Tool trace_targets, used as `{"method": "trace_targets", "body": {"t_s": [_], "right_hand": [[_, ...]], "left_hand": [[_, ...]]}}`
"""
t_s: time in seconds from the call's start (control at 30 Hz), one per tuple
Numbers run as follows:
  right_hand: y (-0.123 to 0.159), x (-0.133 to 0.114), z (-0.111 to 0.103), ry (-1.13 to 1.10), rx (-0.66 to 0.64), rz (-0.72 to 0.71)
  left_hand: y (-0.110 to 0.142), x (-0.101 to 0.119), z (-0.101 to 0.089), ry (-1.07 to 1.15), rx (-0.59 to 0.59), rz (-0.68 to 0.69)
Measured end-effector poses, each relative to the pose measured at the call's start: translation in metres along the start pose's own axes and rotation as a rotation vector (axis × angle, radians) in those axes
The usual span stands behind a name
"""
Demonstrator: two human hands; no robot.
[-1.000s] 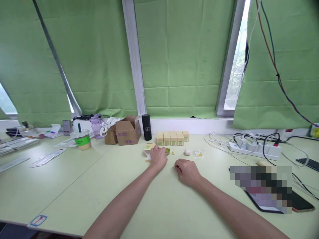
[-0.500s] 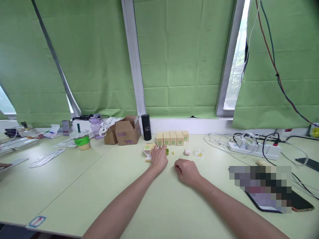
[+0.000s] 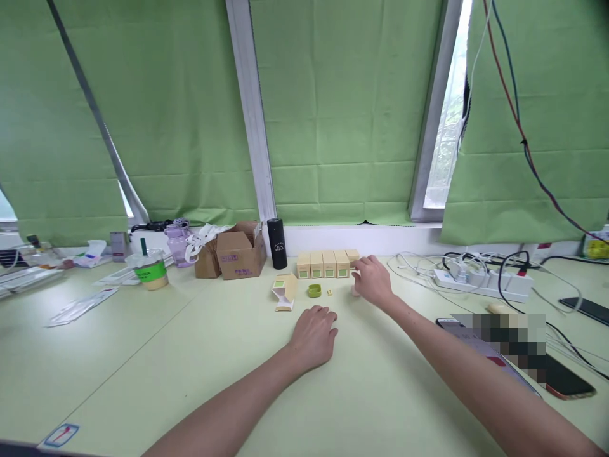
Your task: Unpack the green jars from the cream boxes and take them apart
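Observation:
My right hand (image 3: 374, 280) reaches to the right end of a row of several cream boxes with green labels (image 3: 323, 264). Its fingers curl down over the spot just in front of that row, and what they cover is hidden. My left hand (image 3: 314, 333) lies palm down on the pale green table (image 3: 190, 355), fingers loosely spread, holding nothing. Ahead of it lie an opened cream box on its side (image 3: 284, 293), a small green lid (image 3: 314, 291) and a tiny yellow piece (image 3: 329, 292).
A black flask (image 3: 276, 244) and brown cardboard boxes (image 3: 240, 255) stand by the window sill. Further left are a purple bottle (image 3: 177, 245) and a green-sleeved cup (image 3: 149, 270). At the right lie a power strip with tangled cables (image 3: 480, 282) and a phone (image 3: 568, 382).
My right hand moved forward from the table's middle to the row's right end. My left hand drew back from the opened box and green lid toward me.

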State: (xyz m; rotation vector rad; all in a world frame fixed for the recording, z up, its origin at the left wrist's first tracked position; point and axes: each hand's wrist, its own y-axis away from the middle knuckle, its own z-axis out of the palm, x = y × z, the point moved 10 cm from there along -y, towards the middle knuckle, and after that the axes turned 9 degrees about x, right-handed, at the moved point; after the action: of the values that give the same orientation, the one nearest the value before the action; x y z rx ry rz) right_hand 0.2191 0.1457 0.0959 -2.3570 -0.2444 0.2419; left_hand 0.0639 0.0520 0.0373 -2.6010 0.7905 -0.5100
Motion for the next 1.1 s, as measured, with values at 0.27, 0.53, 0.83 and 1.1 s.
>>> {"method": "trace_targets", "body": {"t_s": [0.27, 0.53, 0.83, 1.1], "right_hand": [[-0.052, 0.049, 0.060, 0.135, -0.197, 0.083], [-0.066, 0.061, 0.107, 0.196, -0.314, 0.150], [-0.067, 0.059, 0.118, 0.192, -0.367, 0.100], [-0.064, 0.063, 0.089, 0.151, -0.305, 0.142]], "left_hand": [[-0.001, -0.001, 0.005, -0.149, -0.078, 0.064], [0.000, -0.003, 0.008, -0.167, -0.068, 0.097], [-0.002, -0.002, 0.010, -0.191, -0.081, 0.099], [-0.002, -0.002, 0.009, -0.188, -0.083, 0.101]]}}
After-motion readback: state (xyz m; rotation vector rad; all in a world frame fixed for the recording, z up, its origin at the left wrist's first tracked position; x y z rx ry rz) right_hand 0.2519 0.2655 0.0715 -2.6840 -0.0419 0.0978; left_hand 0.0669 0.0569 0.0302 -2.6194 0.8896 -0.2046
